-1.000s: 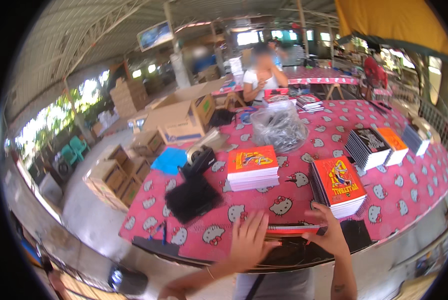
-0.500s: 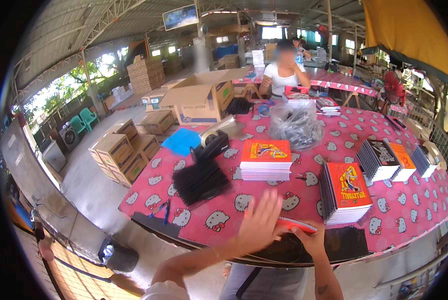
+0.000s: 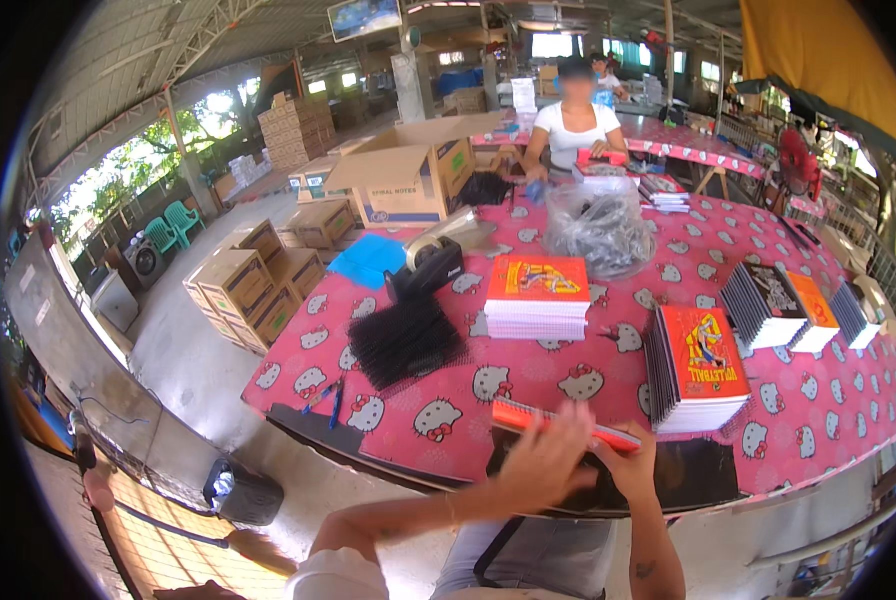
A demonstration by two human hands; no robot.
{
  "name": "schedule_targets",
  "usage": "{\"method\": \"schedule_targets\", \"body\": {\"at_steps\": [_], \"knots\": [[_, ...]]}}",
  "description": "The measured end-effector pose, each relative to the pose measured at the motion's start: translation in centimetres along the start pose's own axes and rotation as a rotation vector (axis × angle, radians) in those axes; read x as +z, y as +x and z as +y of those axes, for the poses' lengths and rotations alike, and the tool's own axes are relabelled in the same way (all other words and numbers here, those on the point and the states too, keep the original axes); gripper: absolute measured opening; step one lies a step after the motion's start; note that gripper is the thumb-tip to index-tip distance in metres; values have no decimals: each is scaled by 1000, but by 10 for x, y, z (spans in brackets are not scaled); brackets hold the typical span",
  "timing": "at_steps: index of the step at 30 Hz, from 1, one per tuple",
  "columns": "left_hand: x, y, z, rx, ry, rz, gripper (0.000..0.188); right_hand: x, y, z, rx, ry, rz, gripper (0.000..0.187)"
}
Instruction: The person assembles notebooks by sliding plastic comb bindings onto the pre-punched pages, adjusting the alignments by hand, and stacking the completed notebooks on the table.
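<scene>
Head view: both hands meet at the near table edge, low in the picture. The left hand (image 3: 546, 462) lies spread over the top of an orange-covered notebook (image 3: 528, 417), fingers loose and partly open, pressing down on it rather than closing round it. The right hand (image 3: 633, 465) comes up from below at the notebook's right end; its fingers curl at the edge there and seem to pinch it, though the left hand blurs and covers much of the contact, so how firm that hold is cannot be told. The notebook lies flat and slightly tilted on the pink patterned table (image 3: 528, 385), just in front of a dark board (image 3: 698, 470) at the edge.

Judged from its look, the notebook is light, thin and fairly stiff along the spine but bendy across the cover; the glossy cover could slide under a flat palm. The short ends or the spine side look like the best places to take it.

Beyond it stand a stack of orange notebooks (image 3: 536, 297) and a second red-covered stack (image 3: 698, 365) to the right, with a black pile of binding combs (image 3: 406, 343) to the left.

Hidden: the notebook's middle under the left hand, both thumbs, and the table's near rim under the board. The picture's edges bend and smear.
</scene>
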State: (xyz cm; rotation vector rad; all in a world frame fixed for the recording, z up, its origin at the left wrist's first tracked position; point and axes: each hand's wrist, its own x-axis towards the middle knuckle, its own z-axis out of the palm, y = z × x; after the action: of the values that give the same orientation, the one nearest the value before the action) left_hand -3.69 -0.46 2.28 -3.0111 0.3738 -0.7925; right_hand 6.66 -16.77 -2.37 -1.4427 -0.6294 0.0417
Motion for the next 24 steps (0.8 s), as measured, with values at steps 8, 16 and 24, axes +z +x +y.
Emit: {"method": "schedule_targets", "body": {"at_steps": [8, 16, 24], "knots": [[-3, 0, -1, 45, -24, 40, 83, -15, 0, -12, -56, -46, -231, 25], [27, -9, -1, 54, -91, 21, 89, -13, 5, -24, -35, -215, -279, 28], [21, 11, 7, 95, -143, 43, 88, -15, 8, -22, -117, -119, -241, 38]]}}
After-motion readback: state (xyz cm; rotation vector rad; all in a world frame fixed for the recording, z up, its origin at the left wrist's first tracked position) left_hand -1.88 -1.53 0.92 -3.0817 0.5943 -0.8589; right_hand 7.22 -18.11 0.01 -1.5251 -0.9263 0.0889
